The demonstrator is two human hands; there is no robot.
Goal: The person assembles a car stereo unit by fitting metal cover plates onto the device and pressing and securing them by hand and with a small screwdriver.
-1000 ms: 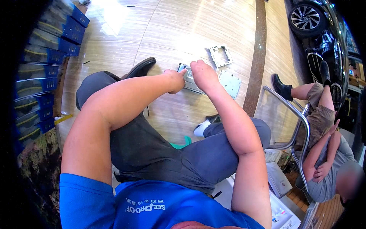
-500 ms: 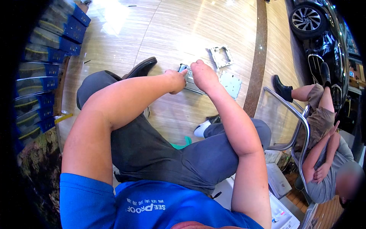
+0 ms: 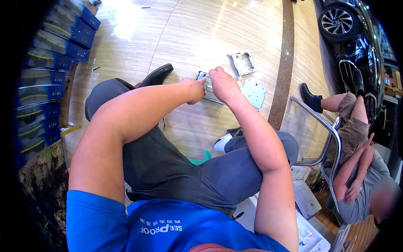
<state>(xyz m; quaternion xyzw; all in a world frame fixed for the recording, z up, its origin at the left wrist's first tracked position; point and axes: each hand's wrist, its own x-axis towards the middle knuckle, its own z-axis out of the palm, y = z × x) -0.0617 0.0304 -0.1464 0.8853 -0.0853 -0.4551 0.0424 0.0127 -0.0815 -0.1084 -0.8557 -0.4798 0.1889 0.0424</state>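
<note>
A boxy metal electronic unit (image 3: 214, 98) lies on the floor between my hands, its top mostly hidden by them. My left hand (image 3: 194, 90) is at its left side, fingers curled against it and one finger stretched onto its top. Over the unit's right part, my right hand (image 3: 225, 85) is closed with its fingertips pinched together. Whatever sits in that pinch is too small or hidden to make out. Just right of my right hand lies a flat metal plate (image 3: 254, 94) with small holes. Behind the plate is a pale rectangular frame (image 3: 244, 63) with an open middle.
My black shoe (image 3: 157, 75) rests left of the unit. Blue boxes (image 3: 40, 92) are stacked along the left. At right, a person (image 3: 354, 168) sits by a metal tube chair frame (image 3: 336, 138), near a dark car (image 3: 357, 46). A brown strip (image 3: 283, 80) crosses the tiled floor.
Both hands stay at the unit in almost the same pose. My right fingertips have shifted very slightly; the plate and the frame have not moved.
</note>
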